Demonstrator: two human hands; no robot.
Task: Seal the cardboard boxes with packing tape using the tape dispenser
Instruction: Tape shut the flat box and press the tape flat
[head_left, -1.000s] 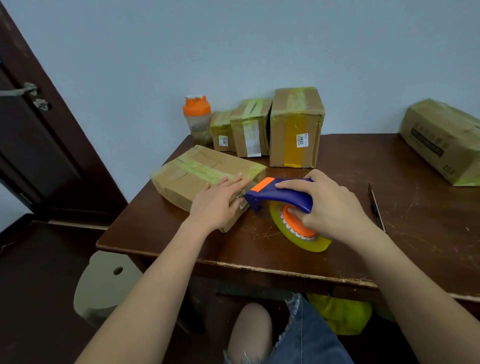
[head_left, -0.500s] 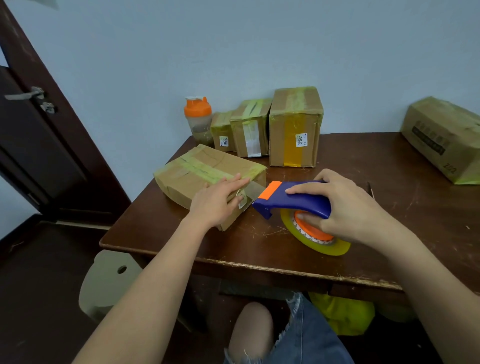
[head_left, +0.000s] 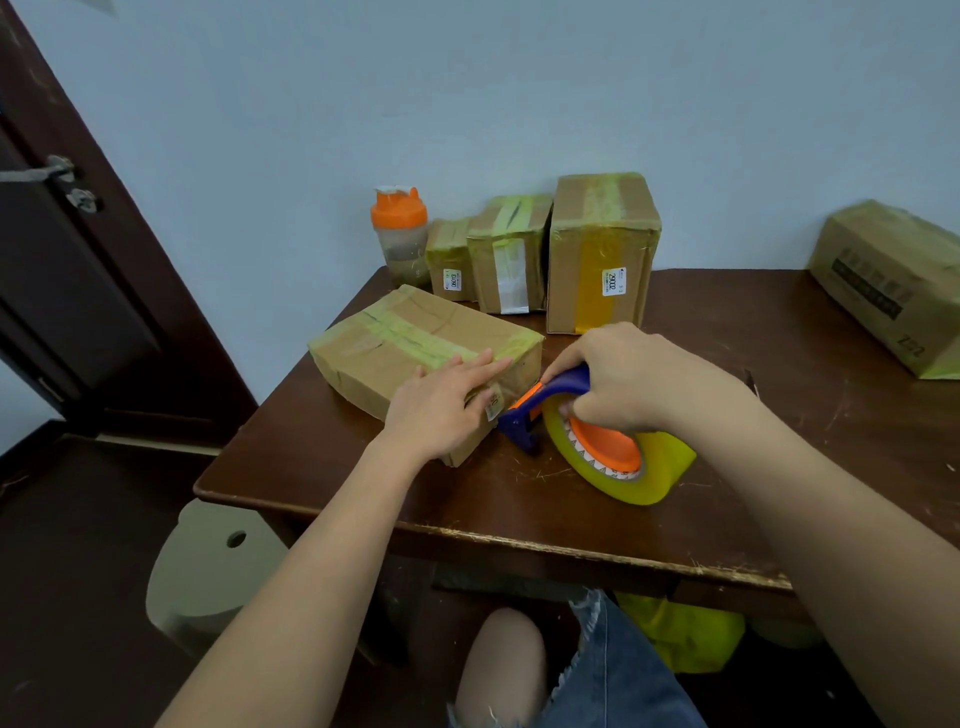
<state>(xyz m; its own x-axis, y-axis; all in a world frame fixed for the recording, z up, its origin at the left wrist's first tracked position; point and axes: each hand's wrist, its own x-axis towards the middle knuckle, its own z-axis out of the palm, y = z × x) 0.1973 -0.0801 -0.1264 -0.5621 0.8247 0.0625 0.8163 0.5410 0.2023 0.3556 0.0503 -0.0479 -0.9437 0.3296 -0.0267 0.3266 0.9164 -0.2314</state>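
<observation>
Five cardboard boxes are sitting on the scratched dark wooden table (head_left: 779, 467), all matte brown board crossed with glossy yellowish tape. The flat box (head_left: 415, 358) is lying directly under the left hand (head_left: 441, 410), which is pressing down flat on its near right corner with fingers spread, not curled around anything. Just to the right of that hand, the right hand (head_left: 639, 379) is wrapping closed around the blue plastic handle of the single tape dispenser (head_left: 550, 400), whose orange-edged nose is touching the box's near side beside a small white label. Below the gripping hand, one thick round roll of translucent yellow tape (head_left: 649, 473) is resting on the table, mounted on a smooth orange hub.

Beyond both hands, three upright boxes are standing in a row against the wall: a small one (head_left: 449, 260), a medium one (head_left: 511, 254) and a tall one (head_left: 602, 254). A fifth large box (head_left: 888, 286) is lying well off to the right. One clear plastic shaker bottle (head_left: 401, 236) with an orange lid is standing at the row's left end.
</observation>
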